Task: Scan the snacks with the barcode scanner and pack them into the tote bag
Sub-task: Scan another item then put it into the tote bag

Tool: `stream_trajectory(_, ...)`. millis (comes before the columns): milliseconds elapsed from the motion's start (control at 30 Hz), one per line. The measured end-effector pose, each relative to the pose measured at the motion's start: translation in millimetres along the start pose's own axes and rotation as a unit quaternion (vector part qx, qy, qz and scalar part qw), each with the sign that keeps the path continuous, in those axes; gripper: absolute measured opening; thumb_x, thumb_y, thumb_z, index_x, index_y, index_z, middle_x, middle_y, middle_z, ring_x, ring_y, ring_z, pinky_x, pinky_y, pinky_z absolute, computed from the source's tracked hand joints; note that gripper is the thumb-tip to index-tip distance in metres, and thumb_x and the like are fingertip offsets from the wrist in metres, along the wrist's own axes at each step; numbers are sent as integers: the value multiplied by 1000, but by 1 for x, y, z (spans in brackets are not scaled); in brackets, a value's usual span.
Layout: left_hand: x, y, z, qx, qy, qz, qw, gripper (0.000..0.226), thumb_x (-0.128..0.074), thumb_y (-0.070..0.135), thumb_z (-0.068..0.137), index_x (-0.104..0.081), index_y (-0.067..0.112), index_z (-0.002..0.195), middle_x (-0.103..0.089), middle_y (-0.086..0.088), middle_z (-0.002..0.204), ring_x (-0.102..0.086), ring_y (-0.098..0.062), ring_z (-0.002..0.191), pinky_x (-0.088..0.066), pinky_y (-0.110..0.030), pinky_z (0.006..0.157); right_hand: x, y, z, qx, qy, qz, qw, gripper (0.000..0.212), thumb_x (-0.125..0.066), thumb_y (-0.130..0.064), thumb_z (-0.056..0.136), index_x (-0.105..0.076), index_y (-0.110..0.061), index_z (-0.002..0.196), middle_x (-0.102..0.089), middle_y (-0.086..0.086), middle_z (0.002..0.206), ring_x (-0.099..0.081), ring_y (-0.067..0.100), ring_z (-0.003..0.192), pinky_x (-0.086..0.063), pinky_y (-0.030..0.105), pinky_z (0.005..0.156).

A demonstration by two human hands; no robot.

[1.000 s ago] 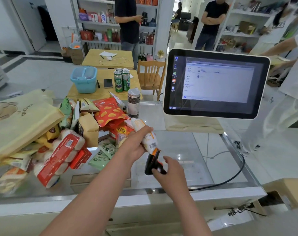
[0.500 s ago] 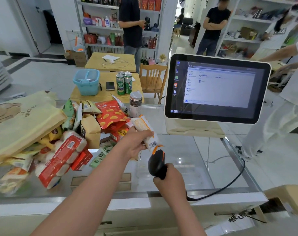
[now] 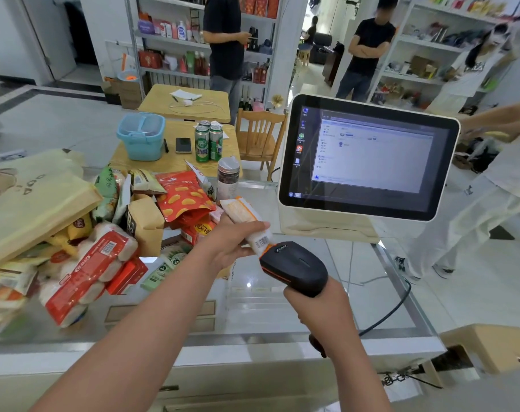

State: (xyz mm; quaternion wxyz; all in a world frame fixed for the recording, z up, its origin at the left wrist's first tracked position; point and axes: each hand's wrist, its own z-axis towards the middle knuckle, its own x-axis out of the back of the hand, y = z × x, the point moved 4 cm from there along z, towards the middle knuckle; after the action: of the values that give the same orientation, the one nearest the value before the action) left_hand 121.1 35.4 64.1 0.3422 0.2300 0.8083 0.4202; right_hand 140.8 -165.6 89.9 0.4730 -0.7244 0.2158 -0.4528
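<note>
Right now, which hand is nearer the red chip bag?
Left. The left hand, holding a snack pack, sits just right of the red chip bag; the right hand grips the barcode scanner farther right.

A touchscreen monitor [image 3: 368, 156] stands on the glass counter [image 3: 282, 316]. Behind it, a wooden table [image 3: 175, 163] carries a blue lidded bin [image 3: 141, 136], a phone [image 3: 183, 145] and green cans [image 3: 208, 142], with a wooden chair [image 3: 260, 139] just beside; stocked shelves [image 3: 175, 40] line the back wall
</note>
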Motion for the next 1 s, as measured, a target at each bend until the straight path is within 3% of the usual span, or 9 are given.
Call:
stream_trajectory(167, -1, 2, 4, -20, 14, 21, 999, 57, -66, -5, 84, -38, 10, 132, -62, -8, 107, -64, -20, 87, -55, -34, 59, -3, 0, 1, 1, 0, -8, 1000, 15, -62, -12, 69, -52, -1, 71, -45, 0, 52, -42, 17, 54, -36, 26, 51)
stream_trajectory(333, 2, 3, 7, -41, 19, 76, 996, 51, -64, 4, 89, -38, 10, 133, -60, -12, 123, -65, -21, 93, -58, -30, 60, -2, 1, 1, -4, 2, -14, 1000, 12, -62, -12, 69, -53, -4, 69, -47, -2, 52, -44, 16, 55, -39, 26, 53)
stream_trajectory(433, 1, 3, 6, -57, 21, 100, 993, 47, -62, 6, 91, -38, 12, 131, -59, -11, 125, -63, -18, 92, -56, -25, 55, -1, -3, 2, -4, 0, -11, 1000, 11, -62, -13, 70, -53, -10, 66, -48, -2, 51, -45, 16, 54, -39, 24, 51)
stream_trajectory(533, -1, 4, 6, -64, 28, 119, 990, 44, -62, 7, 91, -39, 14, 128, -58, -9, 125, -62, -19, 95, -55, -26, 59, -1, -5, 3, -3, -6, -12, 1000, 10, -62, -13, 71, -54, -11, 67, -48, -2, 52, -46, 15, 54, -39, 23, 50)
stream_trajectory(867, 2, 6, 11, -84, 45, 156, 983, 60, -61, 9, 92, -29, 18, 141, -51, -7, 136, -55, -27, 117, -54, -28, 65, -3, -4, 9, -12, 4, -5, 1000, 10, -63, -12, 70, -58, -4, 73, -49, 1, 54, -47, 17, 57, -43, 29, 54)
stream_trajectory(1000, 2, 6, 10, -93, 44, 158, 982, 62, -61, 7, 92, -27, 18, 142, -49, -5, 135, -53, -22, 114, -53, -26, 65, -5, -5, 10, -9, 7, 4, 1000, 12, -62, -11, 70, -55, -3, 72, -46, -1, 52, -44, 16, 56, -40, 28, 53)
